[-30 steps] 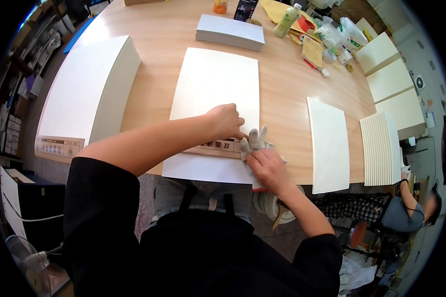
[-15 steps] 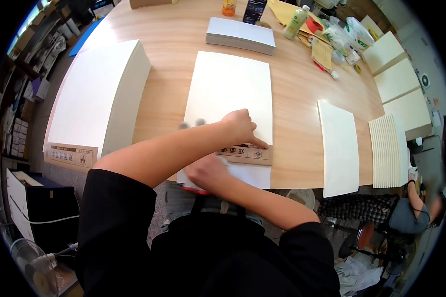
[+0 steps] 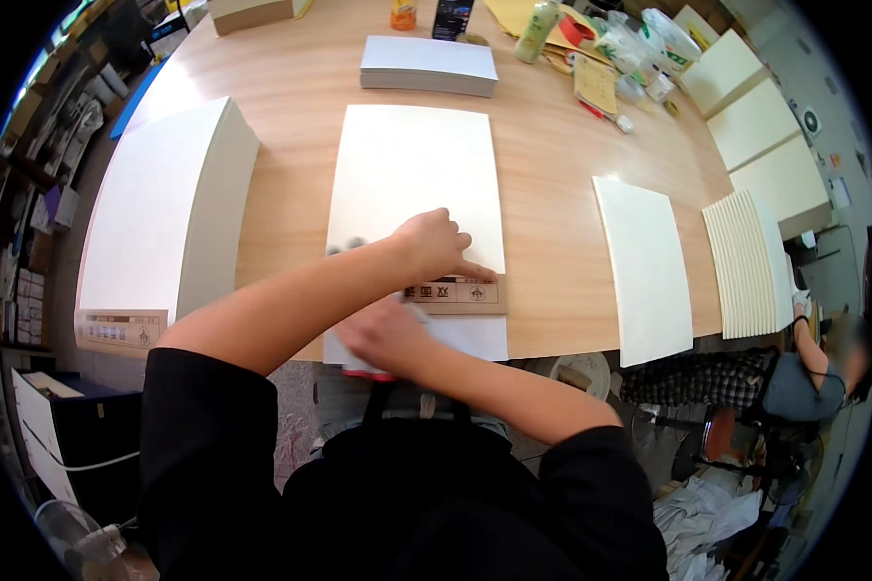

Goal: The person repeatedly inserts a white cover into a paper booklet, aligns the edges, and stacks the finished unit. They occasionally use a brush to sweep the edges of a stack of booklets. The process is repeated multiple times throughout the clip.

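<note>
A white sheet or stack of sheets (image 3: 417,165) lies in front of me, with a brown printed strip (image 3: 465,302) across its near end. My left hand (image 3: 438,248) rests on it, index finger stretched out and pressing the strip near its right end. My left forearm crosses over my right hand (image 3: 383,337), which is closed and blurred at the near left corner of the stack. Something red (image 3: 366,374) shows just below the right hand; what the fingers hold is not clear. A white edge (image 3: 475,335) sticks out beneath the strip.
A tall white stack (image 3: 155,203) with a similar strip stands left. Further off are a smaller stack (image 3: 426,68) and a bottle (image 3: 536,34). To the right lie a white block (image 3: 644,271) and ridged stacked sheets (image 3: 746,261). Another person (image 3: 804,382) is at far right.
The whole view has shifted, so the table's things sit further left in it. Both hands keep nearly the same places on the stack, left finger still on the strip.
</note>
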The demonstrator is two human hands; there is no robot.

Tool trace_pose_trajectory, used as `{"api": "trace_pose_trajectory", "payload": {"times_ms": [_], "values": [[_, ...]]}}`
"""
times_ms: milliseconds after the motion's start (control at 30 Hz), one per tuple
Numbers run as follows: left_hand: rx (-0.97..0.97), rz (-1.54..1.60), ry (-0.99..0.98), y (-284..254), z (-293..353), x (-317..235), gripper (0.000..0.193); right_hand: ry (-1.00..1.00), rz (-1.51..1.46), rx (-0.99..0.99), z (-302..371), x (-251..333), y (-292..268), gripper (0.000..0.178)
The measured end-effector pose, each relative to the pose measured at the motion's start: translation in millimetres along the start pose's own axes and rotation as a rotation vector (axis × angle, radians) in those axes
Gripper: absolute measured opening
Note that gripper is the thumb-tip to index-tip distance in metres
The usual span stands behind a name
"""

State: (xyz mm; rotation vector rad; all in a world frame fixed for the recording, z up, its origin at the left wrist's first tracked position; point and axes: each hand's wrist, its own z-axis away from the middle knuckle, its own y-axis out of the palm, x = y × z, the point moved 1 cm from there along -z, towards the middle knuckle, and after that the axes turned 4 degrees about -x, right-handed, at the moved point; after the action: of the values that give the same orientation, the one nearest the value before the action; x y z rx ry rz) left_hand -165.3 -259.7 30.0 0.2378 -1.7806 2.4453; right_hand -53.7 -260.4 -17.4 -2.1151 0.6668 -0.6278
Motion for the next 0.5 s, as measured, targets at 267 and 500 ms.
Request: {"api": "trace_pose_trajectory", "payload": {"times_ms": [267, 500], "values": [[-0.080, -0.038, -0.059, -11.2, 17.8, -4.6, 0.062, 0.514, 0.287, 0.079, 173.7, -83.0, -169.3, 0.016], [-0.531, 0.266, -0.273, 22.3, 112.0, -38.3, 0.044, 0.867, 0.012, -0.362, 180.3, -84.2, -155.6, 0.015]]}}
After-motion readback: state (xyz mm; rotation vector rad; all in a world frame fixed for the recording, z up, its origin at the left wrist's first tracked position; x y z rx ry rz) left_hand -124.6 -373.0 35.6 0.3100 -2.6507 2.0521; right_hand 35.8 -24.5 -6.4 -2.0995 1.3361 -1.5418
